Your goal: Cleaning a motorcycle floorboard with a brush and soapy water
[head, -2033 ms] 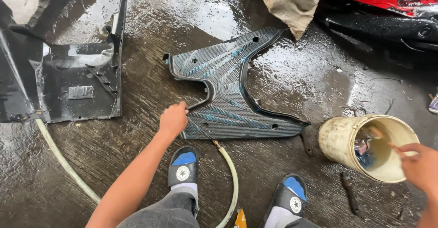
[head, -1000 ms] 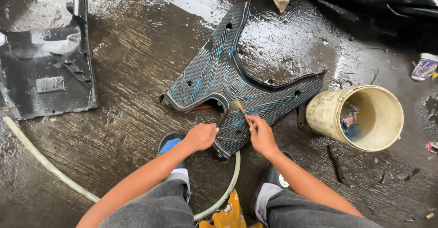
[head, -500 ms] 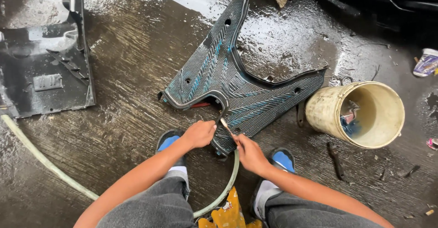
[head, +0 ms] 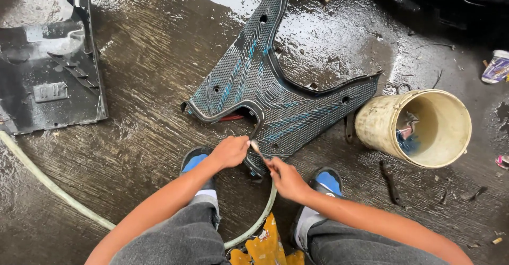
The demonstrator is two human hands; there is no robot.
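Observation:
A dark textured plastic panel point(head: 275, 103) with blue stripes lies flat on the wet concrete floor. My left hand point(head: 230, 151) grips its near edge by the curved cut-out. My right hand point(head: 283, 177) holds a small brush point(head: 257, 149) with a pale handle, its tip against the same near edge beside my left hand. My two feet in blue and black sandals stand just below the panel.
A cream bucket point(head: 416, 130) with rags inside lies on its side at the right. Another black plastic panel point(head: 50, 79) lies at the left. A pale hose point(head: 53, 188) curves across the floor past my feet. Small tools point(head: 391, 183) lie near the bucket.
My right hand came from the bucket to the panel's near edge with the brush. My left hand stayed gripping the edge, and the panel turned a little.

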